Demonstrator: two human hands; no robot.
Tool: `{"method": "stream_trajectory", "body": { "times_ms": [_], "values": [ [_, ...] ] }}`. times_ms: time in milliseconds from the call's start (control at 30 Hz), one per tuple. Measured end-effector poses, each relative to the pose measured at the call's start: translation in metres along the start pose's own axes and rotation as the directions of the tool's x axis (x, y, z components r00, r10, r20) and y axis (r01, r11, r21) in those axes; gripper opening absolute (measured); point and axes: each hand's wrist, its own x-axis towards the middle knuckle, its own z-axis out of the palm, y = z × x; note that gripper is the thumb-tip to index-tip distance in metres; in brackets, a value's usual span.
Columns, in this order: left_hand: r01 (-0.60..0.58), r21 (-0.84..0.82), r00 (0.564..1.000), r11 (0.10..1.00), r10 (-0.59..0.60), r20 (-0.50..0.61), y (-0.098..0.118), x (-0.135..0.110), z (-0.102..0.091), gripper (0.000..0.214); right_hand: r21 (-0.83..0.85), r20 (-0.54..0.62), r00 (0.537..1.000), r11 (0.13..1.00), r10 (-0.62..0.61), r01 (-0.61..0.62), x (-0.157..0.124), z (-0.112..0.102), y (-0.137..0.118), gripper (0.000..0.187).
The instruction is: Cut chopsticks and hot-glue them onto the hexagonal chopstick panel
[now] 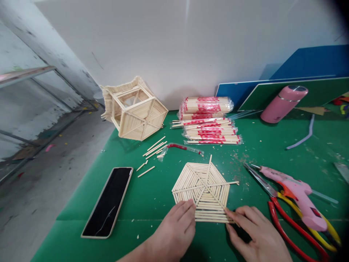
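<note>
A flat hexagonal panel of wooden sticks (pixel 203 185) lies on the green table cover (pixel 152 196), with thin spoke sticks crossing it. My left hand (pixel 174 227) rests at the panel's near left edge, fingertips pressed on the sticks. My right hand (pixel 255 231) touches the near right corner with its fingers curled and pinched on the outermost stick.
A hexagonal stick lantern frame (pixel 135 109) lies on its side at the back left. Wrapped stick bundles (pixel 208 122) sit behind the panel, loose sticks (pixel 154 149) nearby. A phone (pixel 109 202) lies left. Red-handled pliers (pixel 289 214), a pink glue gun (pixel 297 193) and a pink flask (pixel 283 103) are right.
</note>
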Motion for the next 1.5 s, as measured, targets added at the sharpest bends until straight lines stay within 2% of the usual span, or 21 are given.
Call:
{"method": "stream_trajectory", "body": {
  "times_ms": [67, 300, 433, 567, 700, 800, 933, 1100, 1267, 1367, 1500],
  "values": [
    [0.005, 0.010, 1.000, 1.000, -0.005, -0.012, 0.000, 0.000, 0.001, 0.025, 0.009, -0.008, 1.000, 1.000, -0.009, 0.009, 0.001, -0.001, 0.000, 0.020],
    [0.012, 0.037, 0.986, 0.999, -0.006, -0.170, 0.001, 0.000, 0.011, 0.021, 0.012, 0.004, 0.999, 0.999, -0.034, 0.034, 0.001, -0.001, 0.003, 0.019],
    [0.010, 0.060, 0.979, 0.998, 0.003, -0.204, 0.001, 0.000, 0.016, 0.020, 0.007, 0.011, 0.998, 0.998, -0.067, 0.067, -0.002, 0.001, 0.006, 0.021],
    [0.025, 0.054, 0.987, 0.998, -0.016, -0.159, 0.000, -0.002, 0.015, 0.020, 0.041, 0.049, 0.999, 0.999, -0.017, 0.015, -0.004, 0.003, 0.008, 0.020],
    [0.008, -0.006, 1.000, 1.000, -0.008, -0.024, -0.002, -0.006, 0.011, 0.024, 0.085, 0.076, 0.995, 0.994, 0.067, -0.074, -0.004, 0.001, 0.005, 0.022],
    [0.006, -0.037, 1.000, 0.999, -0.006, -0.003, -0.003, -0.007, 0.010, 0.025, 0.106, 0.096, 0.989, 0.987, 0.113, -0.123, -0.003, -0.002, 0.003, 0.023],
    [0.021, -0.034, 0.999, 0.999, -0.022, -0.039, 0.001, -0.002, 0.006, 0.023, 0.120, 0.097, 0.985, 0.981, 0.143, -0.154, -0.002, -0.004, 0.003, 0.023],
    [0.114, -0.064, 0.993, 0.991, -0.116, -0.026, 0.007, 0.000, -0.004, 0.024, 0.138, 0.091, 0.984, 0.976, 0.156, -0.168, -0.003, -0.004, 0.003, 0.024],
    [0.264, -0.181, 0.963, 0.947, -0.270, -0.009, 0.010, -0.015, -0.010, 0.033, 0.147, 0.097, 0.980, 0.971, 0.176, -0.189, -0.003, -0.005, 0.003, 0.024],
    [0.318, -0.231, 0.935, 0.919, -0.345, -0.084, 0.008, -0.022, -0.015, 0.038, 0.150, 0.100, 0.978, 0.969, 0.181, -0.194, -0.004, -0.005, 0.003, 0.024],
    [0.391, -0.240, 0.877, 0.889, -0.439, -0.194, 0.003, -0.021, -0.018, 0.031, 0.144, 0.104, 0.979, 0.971, 0.174, -0.188, -0.003, -0.005, 0.003, 0.024]
  ]
}}
